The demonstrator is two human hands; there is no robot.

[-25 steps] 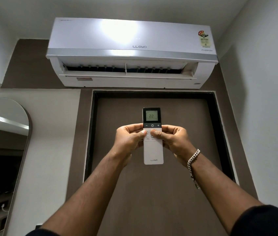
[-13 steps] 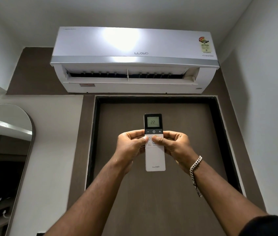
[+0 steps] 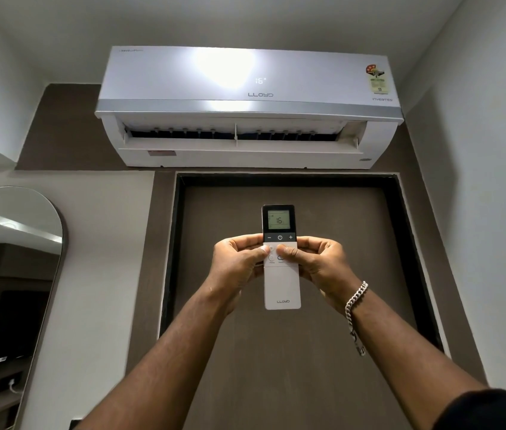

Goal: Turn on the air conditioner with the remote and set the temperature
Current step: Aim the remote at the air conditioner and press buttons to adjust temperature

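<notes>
Remote [image 3: 282,283] upright between my left hand [image 3: 237,265] and right hand [image 3: 320,265], both closed on its sides, thumbs on the buttons. Screen reads 16; air conditioner [image 3: 245,107] above my hands shows 16 too, flap open.

Thumbs hide the remote's [image 3: 281,287] middle buttons; mirror [image 3: 13,274] cut off left.
</notes>
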